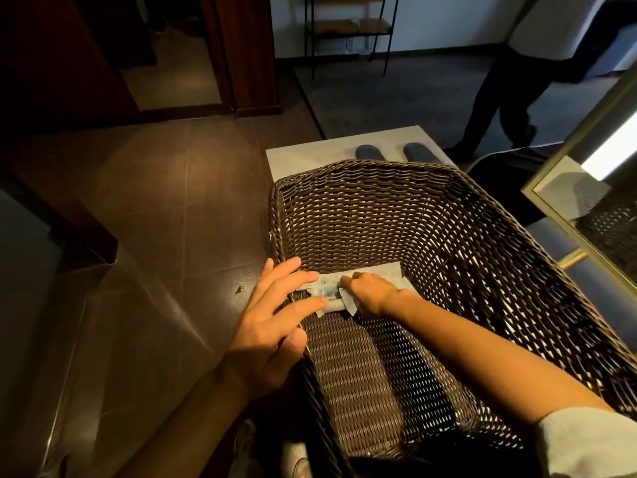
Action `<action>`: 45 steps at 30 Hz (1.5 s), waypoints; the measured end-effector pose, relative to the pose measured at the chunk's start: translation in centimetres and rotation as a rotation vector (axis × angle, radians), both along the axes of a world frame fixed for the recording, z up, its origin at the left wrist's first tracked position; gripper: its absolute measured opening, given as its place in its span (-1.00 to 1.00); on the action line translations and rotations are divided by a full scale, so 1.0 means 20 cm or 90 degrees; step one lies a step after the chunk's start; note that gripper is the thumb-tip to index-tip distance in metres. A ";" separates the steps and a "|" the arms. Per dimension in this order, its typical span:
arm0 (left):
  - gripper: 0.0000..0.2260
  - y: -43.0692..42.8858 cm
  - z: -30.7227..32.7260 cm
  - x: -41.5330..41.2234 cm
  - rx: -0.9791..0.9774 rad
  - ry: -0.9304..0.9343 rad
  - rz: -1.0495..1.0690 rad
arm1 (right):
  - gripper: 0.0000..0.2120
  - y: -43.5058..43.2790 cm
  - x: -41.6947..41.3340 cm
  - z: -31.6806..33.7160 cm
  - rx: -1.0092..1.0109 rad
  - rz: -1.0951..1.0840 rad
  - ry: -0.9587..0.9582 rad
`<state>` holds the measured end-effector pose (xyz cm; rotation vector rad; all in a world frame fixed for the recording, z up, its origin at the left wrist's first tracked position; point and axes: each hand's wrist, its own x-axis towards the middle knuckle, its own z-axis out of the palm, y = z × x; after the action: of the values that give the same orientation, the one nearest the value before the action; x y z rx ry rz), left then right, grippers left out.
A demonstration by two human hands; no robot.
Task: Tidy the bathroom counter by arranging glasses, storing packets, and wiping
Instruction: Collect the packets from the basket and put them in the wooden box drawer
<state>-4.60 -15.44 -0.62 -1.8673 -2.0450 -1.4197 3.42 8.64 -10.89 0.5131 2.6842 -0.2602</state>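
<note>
Fingers of left hand (272, 315) spread apart, tips resting on white packets (331, 288) at wicker basket (448, 215) left wall. Right hand (368, 291) fingers curled, clamped on same packets inside basket.

We see dark brown floor tiles (165, 188) across the left, with a small speck (239, 289) on them. Far left: dark wood panelling (241, 53) framing a mirror (172, 63). A white mat (310, 157) lies at centre with two grey slippers (396, 152) side by side on it. Beyond it is grey carpet (413, 98), with a black metal rack (348, 29) against the far wall. A person's dark trouser legs (499, 98) show far right, on the carpet. A gold-framed mirror (586, 188) with a lit strip sits at the right edge.
</note>
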 end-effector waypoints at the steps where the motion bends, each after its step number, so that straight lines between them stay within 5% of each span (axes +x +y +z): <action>1: -0.37 0.00 0.00 0.00 -0.003 0.001 -0.002 | -0.65 0.00 -0.01 -0.01 -0.001 -0.013 0.007; 17: -0.41 0.01 0.01 0.00 0.002 -0.006 -0.005 | -0.69 0.01 -0.02 -0.04 -0.005 -0.018 0.005; 24: -0.40 0.00 0.02 0.00 -0.007 -0.007 -0.002 | -0.37 0.04 -0.01 0.07 -0.048 0.065 -0.006; 29: -0.42 0.00 0.02 0.00 -0.007 -0.020 -0.007 | -0.43 0.04 -0.06 0.09 0.006 0.011 0.032; 36: -0.47 0.00 0.02 0.00 -0.009 -0.028 -0.017 | -0.77 0.03 -0.10 0.05 0.090 0.003 0.040; 45: -0.48 0.00 0.01 0.00 -0.006 -0.032 -0.015 | -0.60 0.05 -0.06 0.07 0.037 0.061 0.029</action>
<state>-4.58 -15.34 -0.42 -1.8838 -2.0616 -1.4795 2.32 9.59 -9.58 0.3982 2.7588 -0.1688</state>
